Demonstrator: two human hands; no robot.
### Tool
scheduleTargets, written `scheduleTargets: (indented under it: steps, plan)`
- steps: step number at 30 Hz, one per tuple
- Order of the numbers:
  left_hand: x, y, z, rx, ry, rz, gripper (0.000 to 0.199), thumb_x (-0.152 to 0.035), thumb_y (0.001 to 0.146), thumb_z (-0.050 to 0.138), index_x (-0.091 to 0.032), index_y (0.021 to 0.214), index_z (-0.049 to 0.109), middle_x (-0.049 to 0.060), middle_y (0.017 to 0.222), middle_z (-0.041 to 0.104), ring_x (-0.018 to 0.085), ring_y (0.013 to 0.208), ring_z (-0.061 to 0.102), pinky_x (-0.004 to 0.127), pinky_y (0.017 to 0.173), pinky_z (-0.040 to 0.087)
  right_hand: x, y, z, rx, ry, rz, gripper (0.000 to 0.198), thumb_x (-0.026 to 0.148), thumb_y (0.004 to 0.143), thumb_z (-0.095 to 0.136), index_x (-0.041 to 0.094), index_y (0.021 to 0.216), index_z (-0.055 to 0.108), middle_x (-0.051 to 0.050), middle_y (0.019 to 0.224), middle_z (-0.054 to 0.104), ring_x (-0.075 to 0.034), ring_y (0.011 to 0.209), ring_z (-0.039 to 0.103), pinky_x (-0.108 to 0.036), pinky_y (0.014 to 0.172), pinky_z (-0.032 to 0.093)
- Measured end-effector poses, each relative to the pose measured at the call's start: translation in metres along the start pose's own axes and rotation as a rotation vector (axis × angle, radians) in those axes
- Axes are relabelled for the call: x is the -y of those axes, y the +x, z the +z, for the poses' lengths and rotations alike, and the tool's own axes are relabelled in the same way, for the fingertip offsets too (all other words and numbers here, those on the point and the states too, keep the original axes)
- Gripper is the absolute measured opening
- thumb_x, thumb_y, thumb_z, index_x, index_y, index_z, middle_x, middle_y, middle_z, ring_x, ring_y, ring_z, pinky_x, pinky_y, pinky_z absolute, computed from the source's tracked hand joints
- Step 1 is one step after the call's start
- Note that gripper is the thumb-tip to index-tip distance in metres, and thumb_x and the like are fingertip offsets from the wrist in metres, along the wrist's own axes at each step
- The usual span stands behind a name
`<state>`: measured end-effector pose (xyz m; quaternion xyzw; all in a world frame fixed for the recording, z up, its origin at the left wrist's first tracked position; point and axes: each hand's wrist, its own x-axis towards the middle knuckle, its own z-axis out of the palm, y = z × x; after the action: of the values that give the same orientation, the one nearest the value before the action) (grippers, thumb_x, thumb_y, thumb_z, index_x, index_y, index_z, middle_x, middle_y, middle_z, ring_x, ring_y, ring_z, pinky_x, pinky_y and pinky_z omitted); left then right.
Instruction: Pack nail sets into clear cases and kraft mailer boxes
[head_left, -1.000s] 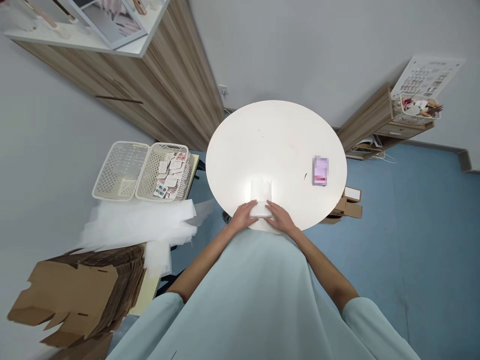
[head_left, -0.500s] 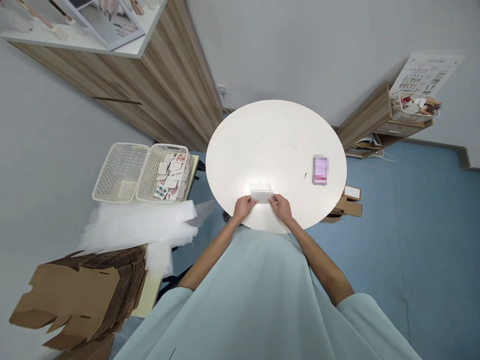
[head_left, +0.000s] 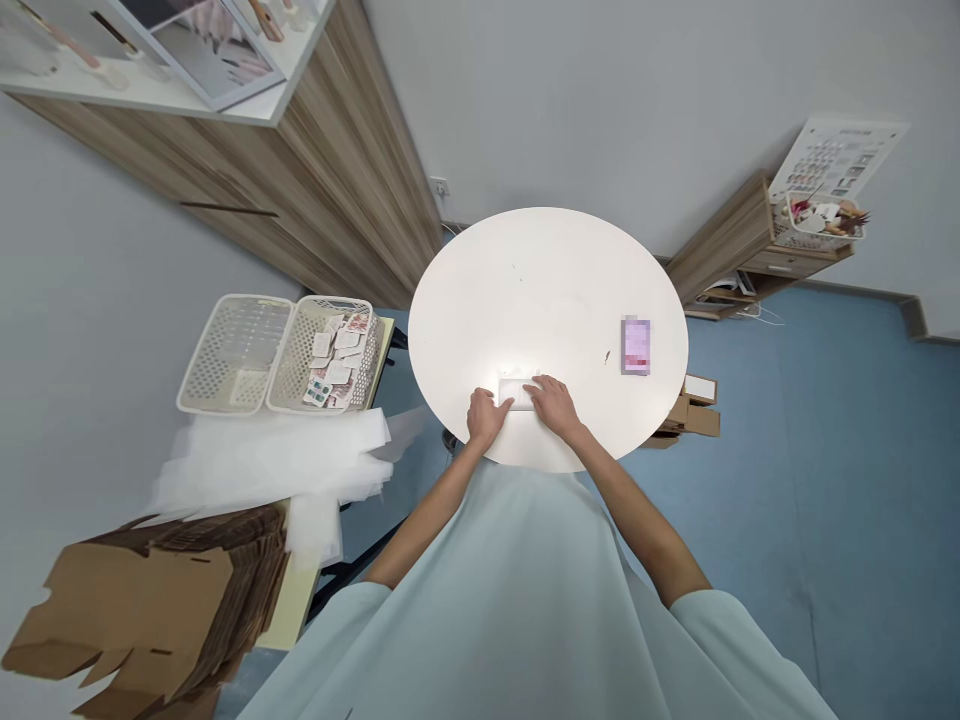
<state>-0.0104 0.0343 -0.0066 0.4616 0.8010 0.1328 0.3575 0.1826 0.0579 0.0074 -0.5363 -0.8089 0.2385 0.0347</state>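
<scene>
Grey walls (head_left: 570, 110) go up all around, and the floor (head_left: 765, 480) is blue. On the left is a big wooden cupboard (head_left: 337, 160) with brown stripes. A person in a loose pale blue top (head_left: 540, 590) stands right up against a round white tabletop (head_left: 555, 290). On the right, by the wall, is a smaller wooden shelf (head_left: 720, 245). Down on the left sits a thick pile of flat brown card (head_left: 157, 610). Next to it, thin white sheets (head_left: 270, 450) lie in a messy heap. Just past those are two white baskets with holes, side by side. The right basket (head_left: 294, 345) has lots of little cards (head_left: 337, 360) in it.

The person's left hand (head_left: 487, 415) and right hand (head_left: 556, 405) are at the near side of the tabletop. Well to the right lies a purple thing (head_left: 636, 347), too blurry to name. The small white packet (head_left: 515, 395) is between the hands. The left thumb touches its left corner, and the right fingers lie over its right end. I cannot tell if the fingers squeeze it or just rest there.
</scene>
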Motion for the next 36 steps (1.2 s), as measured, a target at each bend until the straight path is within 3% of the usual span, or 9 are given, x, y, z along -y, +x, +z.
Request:
scheduleTargets:
  steps: [3, 7, 12, 20, 26, 28, 31, 36]
  plan:
    - [0.004, -0.005, 0.003, -0.006, -0.04, -0.046, 0.044, -0.051, 0.092, 0.074, -0.021, 0.115, 0.051, 0.009, 0.111, 0.07, 0.027, 0.107, 0.068, 0.036, 0.09, 0.048, 0.011, -0.005, -0.001, 0.058, -0.016, 0.05, 0.042, 0.027, 0.107, 0.053, 0.021, 0.148, 0.063, -0.016, 0.141, 0.062, -0.031, 0.133, 0.052, -0.044, 0.112, 0.042]
    - [0.013, -0.015, 0.008, 0.003, -0.108, 0.044, 0.041, -0.045, 0.093, 0.074, -0.022, 0.119, 0.053, 0.01, 0.121, 0.07, 0.024, 0.101, 0.07, 0.036, 0.091, 0.05, 0.029, -0.011, 0.005, 0.141, 0.027, 0.076, 0.05, 0.034, 0.108, 0.054, 0.017, 0.155, 0.054, -0.017, 0.129, 0.065, -0.03, 0.12, 0.056, -0.04, 0.102, 0.046]
    - [0.026, -0.016, -0.003, -0.023, -0.145, 0.136, 0.032, -0.042, 0.101, 0.061, -0.021, 0.126, 0.059, 0.009, 0.109, 0.072, 0.026, 0.102, 0.07, 0.039, 0.094, 0.052, 0.05, -0.004, 0.019, 0.16, 0.057, 0.047, 0.054, 0.031, 0.106, 0.055, 0.012, 0.157, 0.049, -0.02, 0.128, 0.065, -0.033, 0.121, 0.054, -0.042, 0.102, 0.046]
    - [0.05, -0.003, -0.045, -0.024, -0.072, 0.051, 0.028, -0.04, 0.1, 0.063, -0.018, 0.118, 0.067, 0.013, 0.126, 0.065, 0.021, 0.092, 0.07, 0.036, 0.09, 0.056, 0.083, 0.021, 0.037, 0.161, 0.018, -0.041, 0.057, 0.028, 0.105, 0.052, 0.01, 0.159, 0.043, -0.023, 0.132, 0.061, -0.035, 0.125, 0.048, -0.046, 0.103, 0.044]
    - [0.056, -0.001, -0.047, 0.007, -0.087, 0.105, 0.016, -0.034, 0.099, 0.063, -0.019, 0.098, 0.07, 0.011, 0.13, 0.065, 0.019, 0.091, 0.07, 0.035, 0.092, 0.056, 0.093, 0.027, 0.039, 0.176, 0.017, -0.068, 0.053, 0.025, 0.107, 0.05, 0.009, 0.157, 0.046, -0.023, 0.131, 0.061, -0.035, 0.125, 0.049, -0.046, 0.104, 0.043]
    - [0.057, 0.003, -0.046, -0.026, -0.104, 0.084, 0.019, -0.033, 0.1, 0.062, -0.02, 0.111, 0.07, 0.01, 0.129, 0.066, 0.018, 0.088, 0.07, 0.036, 0.093, 0.056, 0.097, 0.026, 0.041, 0.156, 0.002, -0.059, 0.053, 0.024, 0.107, 0.048, 0.01, 0.158, 0.045, -0.023, 0.131, 0.062, -0.035, 0.124, 0.049, -0.047, 0.103, 0.044]
    - [0.058, 0.012, -0.048, -0.004, -0.151, 0.119, 0.04, -0.03, 0.098, 0.063, -0.021, 0.137, 0.062, 0.011, 0.134, 0.065, 0.019, 0.091, 0.071, 0.036, 0.093, 0.057, 0.102, 0.025, 0.043, 0.129, -0.015, -0.024, 0.052, 0.024, 0.107, 0.045, 0.009, 0.157, 0.045, -0.024, 0.131, 0.061, -0.035, 0.123, 0.049, -0.047, 0.101, 0.045]
    - [0.068, 0.022, -0.056, 0.045, -0.134, 0.176, 0.04, -0.023, 0.094, 0.062, -0.019, 0.134, 0.065, 0.013, 0.135, 0.062, 0.02, 0.09, 0.071, 0.036, 0.097, 0.056, 0.112, 0.025, 0.044, 0.127, -0.056, 0.01, 0.051, 0.026, 0.108, 0.046, 0.01, 0.155, 0.049, -0.021, 0.128, 0.062, -0.033, 0.12, 0.05, -0.043, 0.099, 0.046]
